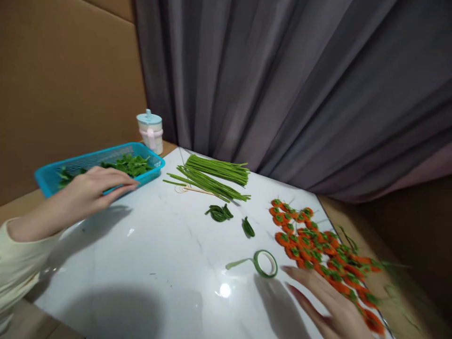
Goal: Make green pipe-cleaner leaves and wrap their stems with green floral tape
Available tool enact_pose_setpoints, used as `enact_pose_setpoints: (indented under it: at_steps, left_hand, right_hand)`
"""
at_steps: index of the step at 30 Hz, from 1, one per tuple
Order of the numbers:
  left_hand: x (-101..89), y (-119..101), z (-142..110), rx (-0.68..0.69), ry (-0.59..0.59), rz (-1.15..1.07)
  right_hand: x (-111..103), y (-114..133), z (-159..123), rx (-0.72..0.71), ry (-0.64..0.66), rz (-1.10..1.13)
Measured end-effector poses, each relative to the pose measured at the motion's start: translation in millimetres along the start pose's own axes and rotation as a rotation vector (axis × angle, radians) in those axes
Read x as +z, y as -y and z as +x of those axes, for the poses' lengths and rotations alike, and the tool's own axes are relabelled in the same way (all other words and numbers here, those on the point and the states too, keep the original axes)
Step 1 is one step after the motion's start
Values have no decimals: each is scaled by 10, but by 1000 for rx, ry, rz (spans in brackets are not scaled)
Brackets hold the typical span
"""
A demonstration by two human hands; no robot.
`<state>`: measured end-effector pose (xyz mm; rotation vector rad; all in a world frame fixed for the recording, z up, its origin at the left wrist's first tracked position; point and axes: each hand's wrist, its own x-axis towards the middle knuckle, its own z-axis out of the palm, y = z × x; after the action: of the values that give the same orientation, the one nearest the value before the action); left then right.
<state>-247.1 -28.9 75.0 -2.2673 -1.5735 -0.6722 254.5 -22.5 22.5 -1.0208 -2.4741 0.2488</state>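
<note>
My left hand (95,188) hovers over the near rim of a blue basket (102,151) holding green leaf pieces (132,165). Its fingers are stretched out, the thumb close below them, and nothing shows in them. At the lower right, my right hand (325,301) is open, thumb and forefinger apart, just beside a roll of green tape (265,263). A loose tape end (240,262) lies to the left of the roll. Orange pipe-cleaner flowers (300,242) with green tops spread beyond and beside my right hand, which hides part of them.
Green pipe-cleaner stems (217,170) lie in bundles at the back of the white marbled table (176,263). A thin wooden stick (197,190) pokes out beneath them. Dark green coiled pieces (219,213) lie mid-table. A lidded cup (150,132) stands behind the basket; a grey curtain (247,84) hangs behind.
</note>
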Motion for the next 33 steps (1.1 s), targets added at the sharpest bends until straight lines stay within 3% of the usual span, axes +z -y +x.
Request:
enact_pose_setpoints:
  at_steps: [1, 4, 6, 8, 13, 18, 22, 27, 29, 33]
  left_hand:
    - [88, -164, 87, 82, 18, -76]
    - [425, -635, 278, 282, 225, -281]
    - [671, -878, 348, 356, 350, -338]
    - [901, -1030, 395, 396, 395, -354]
    - [1367, -1054, 523, 221, 377, -388]
    - [1697, -945, 654, 53, 377, -583]
    - [1777, -957, 714, -1, 415, -709]
    - [1702, -970, 790, -101, 422, -778]
    - [1646, -989, 835, -177, 412, -838]
    - [1497, -1148, 952, -350, 468, -1135]
  right_hand:
    - [20, 37, 141, -65, 93, 36]
    - [169, 88, 557, -176, 324, 149]
    - [317, 58, 770, -232, 415, 228]
    - [466, -8, 913, -295, 469, 314]
    - [716, -180, 1041, -345, 509, 429]
    - [800, -213, 945, -304, 427, 638]
    - [790, -172, 793, -42, 324, 779]
    - [783, -156, 652, 384, 204, 994]
    - [800, -163, 637, 455, 172, 1111]
    - [823, -157, 647, 459, 123, 1214]
